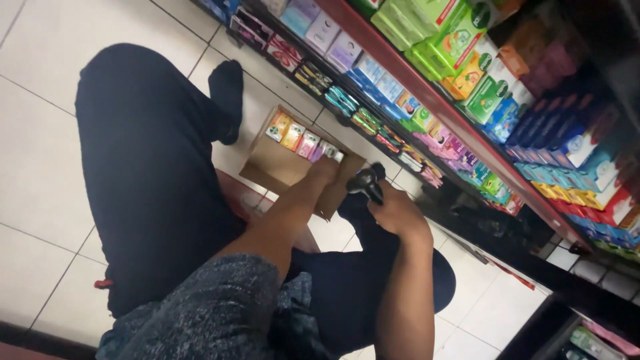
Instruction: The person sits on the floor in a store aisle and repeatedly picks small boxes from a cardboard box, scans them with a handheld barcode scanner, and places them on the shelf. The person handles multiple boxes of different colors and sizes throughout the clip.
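Observation:
My left hand (324, 169) reaches into an open cardboard box (275, 167) on the tiled floor. Its fingertips rest at the end of a row of small colourful packs (295, 137) along the box's far side. The fingers are hidden, so a grip is not visible. My right hand (395, 212) is closed around a black hand-held device (367, 181), held just right of the box, above my knee. I sit low, with legs in dark trousers (150, 173) spread either side of the box.
A long store shelf unit with a red edge (427, 100) runs diagonally across the top right, packed with boxed goods in green, orange, blue and pink. The lowest shelf (373, 127) of small packs is just behind the box. White tiles (40, 147) lie to the left.

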